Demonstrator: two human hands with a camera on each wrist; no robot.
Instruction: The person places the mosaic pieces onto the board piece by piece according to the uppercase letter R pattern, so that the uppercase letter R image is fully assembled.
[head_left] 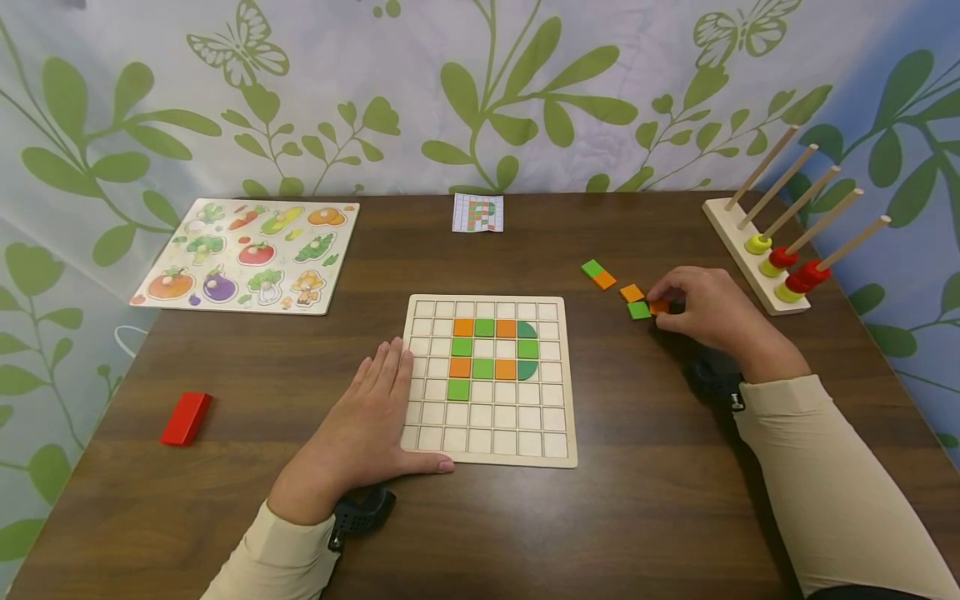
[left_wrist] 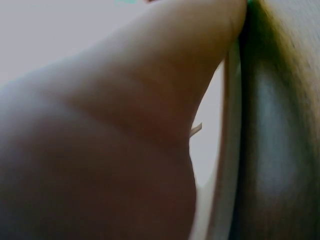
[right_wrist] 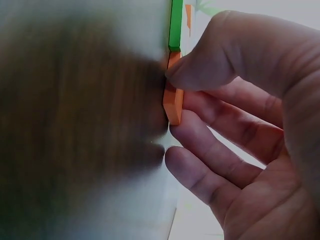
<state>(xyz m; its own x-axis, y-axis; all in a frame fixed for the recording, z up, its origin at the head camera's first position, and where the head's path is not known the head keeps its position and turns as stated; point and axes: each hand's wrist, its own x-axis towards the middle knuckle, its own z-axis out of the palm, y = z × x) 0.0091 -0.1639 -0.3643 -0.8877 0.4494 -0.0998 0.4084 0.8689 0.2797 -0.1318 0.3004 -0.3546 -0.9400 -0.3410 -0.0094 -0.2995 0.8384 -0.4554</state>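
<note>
A wooden grid board (head_left: 480, 423) lies at the middle of the table, with orange, green and dark green rounded tiles laid in its cells. My left hand (head_left: 367, 425) rests at the board's lower left corner, straight fingers along the left edge and thumb by the near edge. To the right of the board, my right hand (head_left: 708, 312) pinches an orange square tile (right_wrist: 173, 107) between thumb and fingers, at table level. A green tile (head_left: 639, 310) touches that tile's left side. Another orange tile (head_left: 632, 292) lies just behind it. The left wrist view is blurred and mostly filled by the hand.
Farther back lie a green tile (head_left: 592, 268) and an orange tile (head_left: 604, 280) side by side. A small pattern card (head_left: 477, 213) is at the table's back edge. A vegetable puzzle board (head_left: 292, 250) and a red block (head_left: 185, 418) lie left; a peg stand (head_left: 738, 242) with rings stands right.
</note>
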